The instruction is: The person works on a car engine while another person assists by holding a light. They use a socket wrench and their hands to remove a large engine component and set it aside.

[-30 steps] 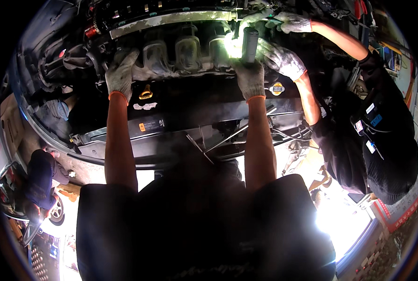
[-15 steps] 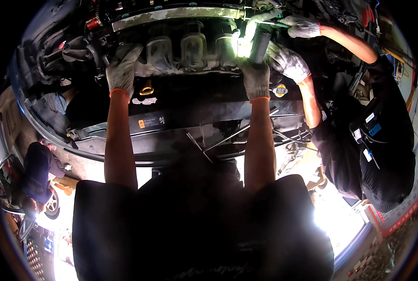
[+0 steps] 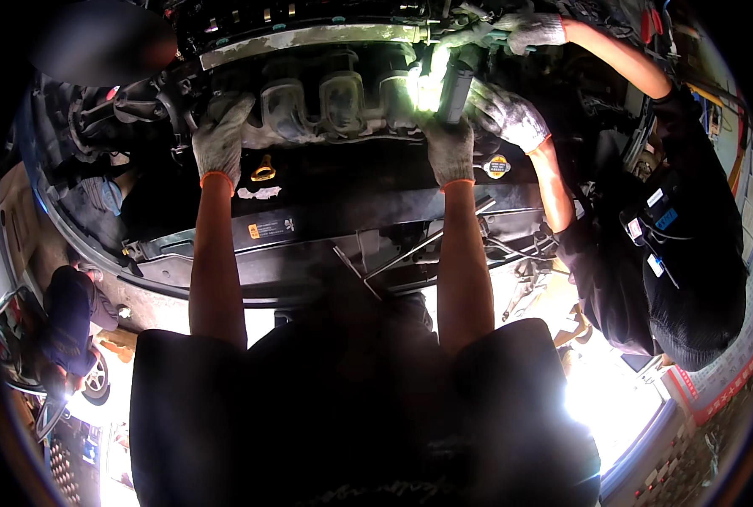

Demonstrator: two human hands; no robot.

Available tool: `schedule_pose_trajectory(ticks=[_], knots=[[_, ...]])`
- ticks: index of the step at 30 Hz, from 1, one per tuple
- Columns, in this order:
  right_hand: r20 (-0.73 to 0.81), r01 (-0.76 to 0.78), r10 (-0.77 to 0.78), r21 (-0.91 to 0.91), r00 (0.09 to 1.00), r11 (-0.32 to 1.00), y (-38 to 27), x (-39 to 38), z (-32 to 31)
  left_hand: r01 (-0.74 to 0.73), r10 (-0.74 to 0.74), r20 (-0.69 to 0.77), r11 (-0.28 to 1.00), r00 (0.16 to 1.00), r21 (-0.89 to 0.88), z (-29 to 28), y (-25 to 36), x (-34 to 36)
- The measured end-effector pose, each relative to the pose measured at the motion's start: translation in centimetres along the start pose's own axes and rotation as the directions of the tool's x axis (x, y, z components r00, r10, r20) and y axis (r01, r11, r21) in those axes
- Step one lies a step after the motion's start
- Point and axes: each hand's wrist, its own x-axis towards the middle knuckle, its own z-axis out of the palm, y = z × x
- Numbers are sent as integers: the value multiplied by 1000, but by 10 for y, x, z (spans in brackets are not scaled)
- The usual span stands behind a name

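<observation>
My gloved left hand (image 3: 220, 139) has its fingers curled over the left end of a pale metal engine part (image 3: 342, 101) with several rounded runners. My gloved right hand (image 3: 450, 152) is at the right end of that part, at the foot of a black cylindrical work light (image 3: 455, 91); its fingertips are hidden, so what it grips is unclear. Close beside it, a co-worker's gloved hand (image 3: 511, 118) reaches onto the engine, while their other hand (image 3: 535, 34) is higher, on a greenish tool or fitting by the lit hose.
Below the engine part are a yellow loop handle (image 3: 264, 169), a round cap (image 3: 497, 166) and the black front panel (image 3: 342, 207). The co-worker's dark-clothed body (image 3: 689, 279) stands at the right. Another person (image 3: 76, 325) crouches at the lower left, near a wheel.
A dark, blurred shape has appeared at the upper left. My hands and the co-worker's stay in nearly the same places, with only slight shifts in the view.
</observation>
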Motion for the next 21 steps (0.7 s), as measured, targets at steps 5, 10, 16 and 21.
schedule_pose_trajectory(ticks=[5,10,16,21], knots=[[-28,70,-73,-81,997,994,5,-1,-1,-15,15,5,1000,1000,9,-1,-8,0],[-18,61,-62,-35,998,998,14,4,0,-11,14,-30,997,999,81,2,0,-1],[-20,58,-58,36,998,998,17,0,1,4,-4,-2,1000,1000,-10,-1,-6,0],[-58,92,-85,130,995,987,12,-3,4,-33,35,-38,998,999,45,-6,-23,12]])
